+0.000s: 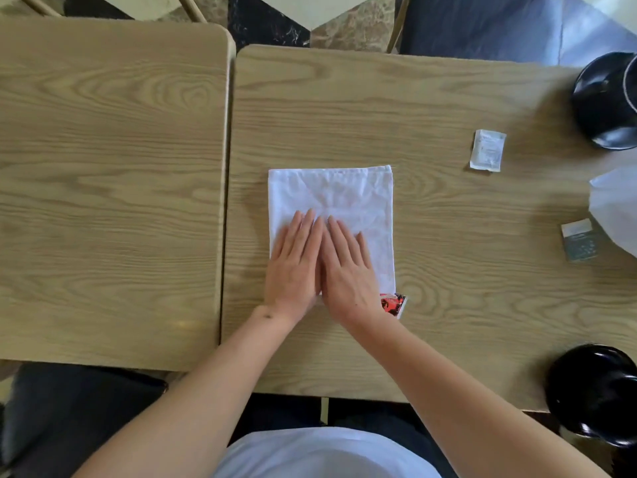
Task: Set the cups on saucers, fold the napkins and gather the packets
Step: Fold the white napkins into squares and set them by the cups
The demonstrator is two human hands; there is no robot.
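Wood-grain table | rectangular white napkin | flat hands pressing

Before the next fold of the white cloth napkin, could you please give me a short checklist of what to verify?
1. White cloth napkin flat on the wooden table: ok.
2. Left hand and right hand pressing it, fingers straight: ok.
3. Napkin edges aligned: ok at the far edge; near edge cannot tell.
4. Red-and-black packet clear of the napkin: not ok, partly tucked under its corner.
5. White packet clear of the napkin: ok.
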